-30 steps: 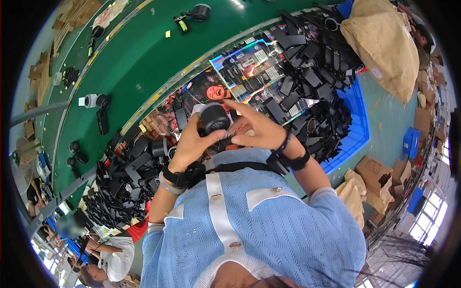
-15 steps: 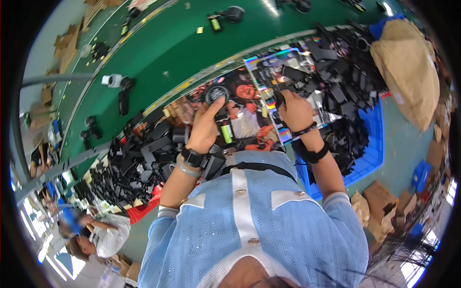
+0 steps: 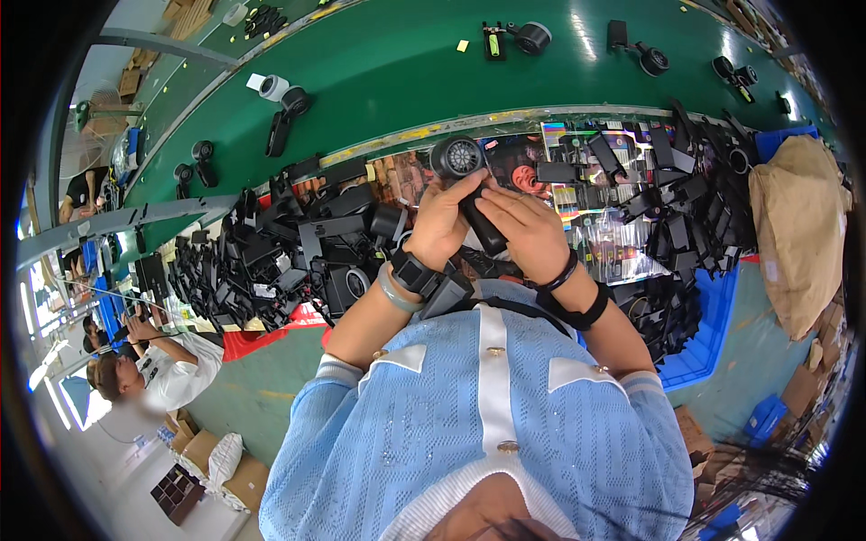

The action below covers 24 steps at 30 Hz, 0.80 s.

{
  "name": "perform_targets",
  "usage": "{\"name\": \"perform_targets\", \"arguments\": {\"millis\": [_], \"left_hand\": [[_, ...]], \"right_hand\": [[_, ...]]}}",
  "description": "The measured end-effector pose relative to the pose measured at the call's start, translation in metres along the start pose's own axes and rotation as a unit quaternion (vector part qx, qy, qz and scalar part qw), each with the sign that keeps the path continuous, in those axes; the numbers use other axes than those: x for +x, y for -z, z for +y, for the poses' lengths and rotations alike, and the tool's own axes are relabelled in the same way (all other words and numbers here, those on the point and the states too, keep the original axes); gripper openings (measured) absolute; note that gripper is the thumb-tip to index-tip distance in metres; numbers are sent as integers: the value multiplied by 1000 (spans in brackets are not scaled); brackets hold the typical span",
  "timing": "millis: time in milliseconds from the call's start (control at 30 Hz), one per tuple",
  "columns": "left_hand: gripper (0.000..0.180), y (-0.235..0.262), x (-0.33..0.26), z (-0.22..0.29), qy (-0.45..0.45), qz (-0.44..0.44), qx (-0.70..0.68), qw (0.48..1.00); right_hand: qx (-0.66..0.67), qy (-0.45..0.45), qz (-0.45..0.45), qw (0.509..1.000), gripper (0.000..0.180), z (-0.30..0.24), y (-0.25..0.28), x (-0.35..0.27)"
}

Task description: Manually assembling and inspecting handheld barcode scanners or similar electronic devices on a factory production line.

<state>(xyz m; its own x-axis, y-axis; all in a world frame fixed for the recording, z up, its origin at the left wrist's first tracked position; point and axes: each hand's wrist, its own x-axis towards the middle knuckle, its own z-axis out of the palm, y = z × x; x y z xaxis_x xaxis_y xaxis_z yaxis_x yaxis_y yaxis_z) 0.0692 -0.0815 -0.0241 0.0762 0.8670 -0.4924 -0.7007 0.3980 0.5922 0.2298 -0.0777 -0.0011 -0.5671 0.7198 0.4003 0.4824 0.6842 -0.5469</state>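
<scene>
Between my two hands is a black handheld fan (image 3: pixel 459 159), its round grille head pointing away from me and its dark handle toward my body. My left hand (image 3: pixel 437 221) is closed round the fan's left side, thumb along the neck. My right hand (image 3: pixel 530 233) lies over the handle from the right, fingers pressed together against it. The palm-side contact of both hands is hidden. Loose black plastic parts (image 3: pixel 347 225) are heaped beside my left hand, and more black casing pieces (image 3: pixel 672 207) lie to the right of my right hand.
A green conveyor belt (image 3: pixel 379 90) runs beyond the bench, carrying several fans, including a black fan with a yellow-green battery (image 3: pixel 493 43). At right are a blue crate (image 3: pixel 717 329) of black parts and a brown sack (image 3: pixel 794 234). Another person (image 3: pixel 176 370) sits at left.
My right hand has come from the parts on the right onto the fan's handle. The yellow-green battery beside my left hand no longer shows. The view has shifted, and fans on the belt appear farther right.
</scene>
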Motion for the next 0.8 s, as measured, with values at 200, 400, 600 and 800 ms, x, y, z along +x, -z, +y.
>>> {"name": "perform_targets", "arguments": {"millis": [200,400,600,800], "left_hand": [[36,-11,6,12,-136,21,-34,990],[41,-41,4,23,-250,-12,47,967],[45,-40,30,38,-273,8,83,958],[36,19,122,80,-215,45,51,974]], "right_hand": [[267,-210,1,941,50,12,9,-17],[668,-368,-36,646,39,21,0,3],[666,-384,31,639,39,40,-39,29],[398,-316,-38,860,40,105,-55,95]]}}
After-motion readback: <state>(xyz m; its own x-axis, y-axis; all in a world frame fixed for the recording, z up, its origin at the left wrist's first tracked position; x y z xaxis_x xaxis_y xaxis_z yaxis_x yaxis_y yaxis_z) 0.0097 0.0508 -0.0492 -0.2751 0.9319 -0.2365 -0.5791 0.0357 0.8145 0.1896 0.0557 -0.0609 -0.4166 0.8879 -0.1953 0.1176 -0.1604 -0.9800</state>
